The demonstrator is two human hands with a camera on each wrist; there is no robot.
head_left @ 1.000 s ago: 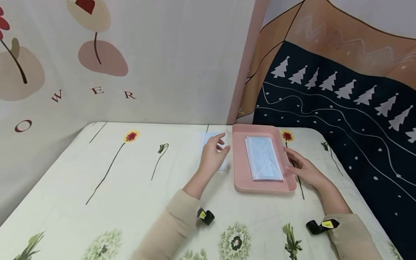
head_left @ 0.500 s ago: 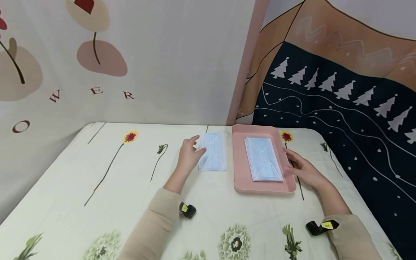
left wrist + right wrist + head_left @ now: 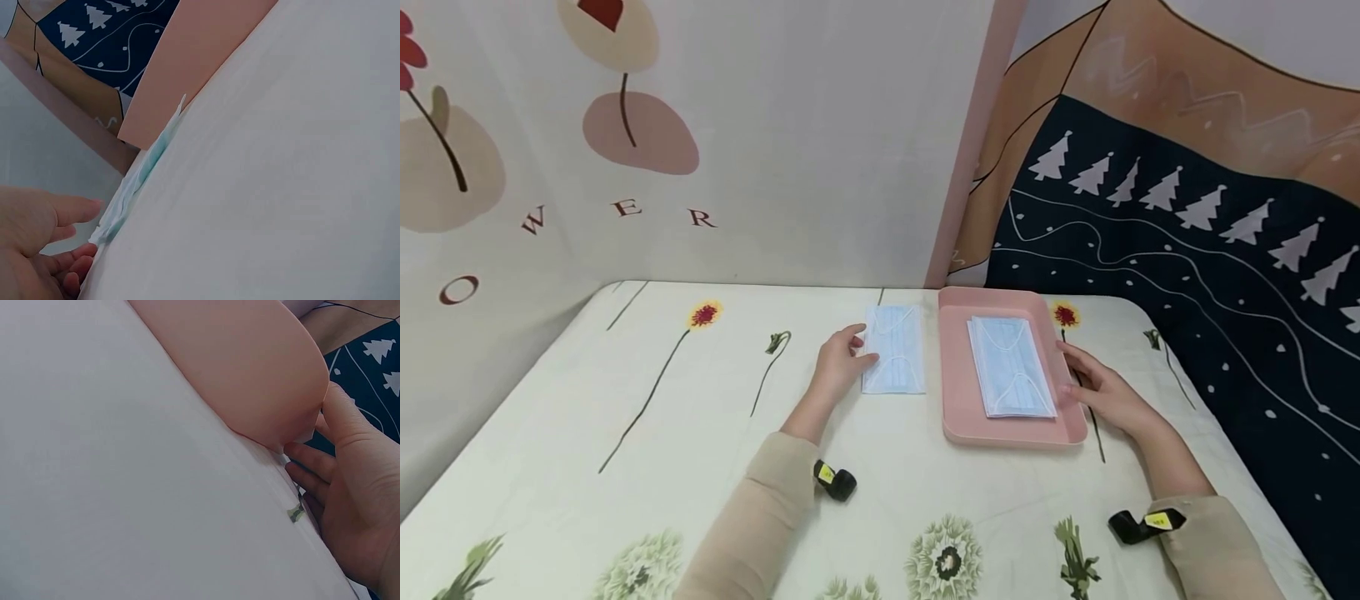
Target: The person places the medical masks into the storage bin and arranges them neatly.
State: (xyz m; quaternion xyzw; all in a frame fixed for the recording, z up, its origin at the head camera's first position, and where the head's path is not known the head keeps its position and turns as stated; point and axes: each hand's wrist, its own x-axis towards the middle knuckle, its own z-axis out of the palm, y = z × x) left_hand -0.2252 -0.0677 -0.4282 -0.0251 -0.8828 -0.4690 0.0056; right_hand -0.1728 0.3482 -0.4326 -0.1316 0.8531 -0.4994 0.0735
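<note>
A single light-blue face mask [image 3: 897, 346] with white ear loops lies flat on the cloth, left of the pink tray [image 3: 958, 421]. My left hand [image 3: 835, 364] is at that mask's left edge, thumb and fingers spread apart. In the left wrist view the mask [image 3: 145, 167] appears edge-on, its near end close to the fingertips of the left hand [image 3: 34, 240]. Inside the tray sits a small stack of similar masks [image 3: 1011, 367]. My right hand [image 3: 1105, 390] rests against the tray's right side with loosely bent fingers; the right wrist view shows its thumb at the tray wall [image 3: 262, 375].
A white cloth with printed flowers [image 3: 703, 315] covers the table. Behind stands a pale curtain [image 3: 820, 167] with lettering, and at the right hangs a dark cloth [image 3: 1157, 242] with white trees. Black wrist devices [image 3: 837, 482] sit at both sleeves.
My left hand has drawn back leftward from over the single mask, uncovering it, then shifted slightly to the mask's left edge. The right hand and tray have stayed in place.
</note>
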